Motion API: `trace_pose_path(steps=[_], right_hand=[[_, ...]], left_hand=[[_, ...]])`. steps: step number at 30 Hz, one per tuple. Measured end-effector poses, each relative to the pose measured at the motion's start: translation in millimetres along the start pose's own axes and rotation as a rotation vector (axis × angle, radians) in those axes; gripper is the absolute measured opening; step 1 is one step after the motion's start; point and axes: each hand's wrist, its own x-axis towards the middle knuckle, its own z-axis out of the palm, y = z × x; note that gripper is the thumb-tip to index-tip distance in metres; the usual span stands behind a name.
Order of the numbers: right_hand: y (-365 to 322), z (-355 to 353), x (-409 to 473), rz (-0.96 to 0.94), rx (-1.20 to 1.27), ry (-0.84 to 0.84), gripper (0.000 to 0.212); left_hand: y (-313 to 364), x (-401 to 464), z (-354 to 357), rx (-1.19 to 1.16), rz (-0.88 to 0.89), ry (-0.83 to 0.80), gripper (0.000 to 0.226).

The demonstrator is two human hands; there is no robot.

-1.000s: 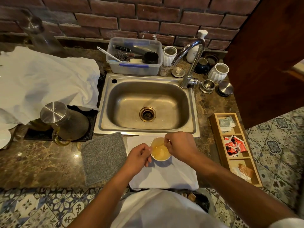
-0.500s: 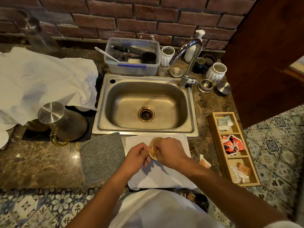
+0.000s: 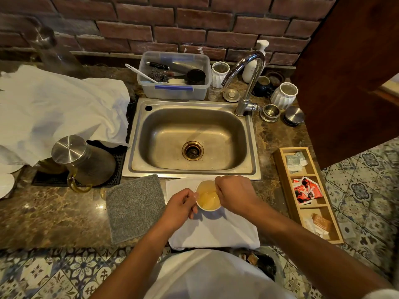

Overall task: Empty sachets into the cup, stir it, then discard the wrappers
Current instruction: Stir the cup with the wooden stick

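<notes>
A small white cup of pale yellow liquid stands on a white folded cloth in front of the sink. My left hand grips the cup's left side. My right hand hovers at the cup's right rim, fingers pinched on a thin stirrer that dips into the liquid; the stirrer is mostly hidden by the fingers. More sachets lie in a wooden tray at the right.
A steel sink with tap lies just behind the cup. A grey mat is to the left, beyond it a glass jug with metal lid. A plastic tub and jars stand at the back.
My right hand swung left across the cup, covering it, then moved back to the right rim. The left hand stayed on the cup.
</notes>
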Motion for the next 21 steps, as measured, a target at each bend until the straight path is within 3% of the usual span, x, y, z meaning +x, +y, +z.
trace_pose_path(steps=[6, 11, 21], right_hand=[[-2.5, 0.0, -12.1, 0.019, -0.013, -0.085, 0.027], [-15.0, 0.8, -8.5, 0.018, 0.053, -0.196, 0.022], [-16.9, -0.5, 14.1, 0.075, 0.170, -0.052, 0.009]], left_hand=[[1.5, 1.4, 0.4, 0.005, -0.005, -0.004, 0.030], [3.4, 0.9, 0.7, 0.014, -0.006, 0.005, 0.035], [-0.1, 1.0, -1.4, 0.031, -0.010, -0.005, 0.032]])
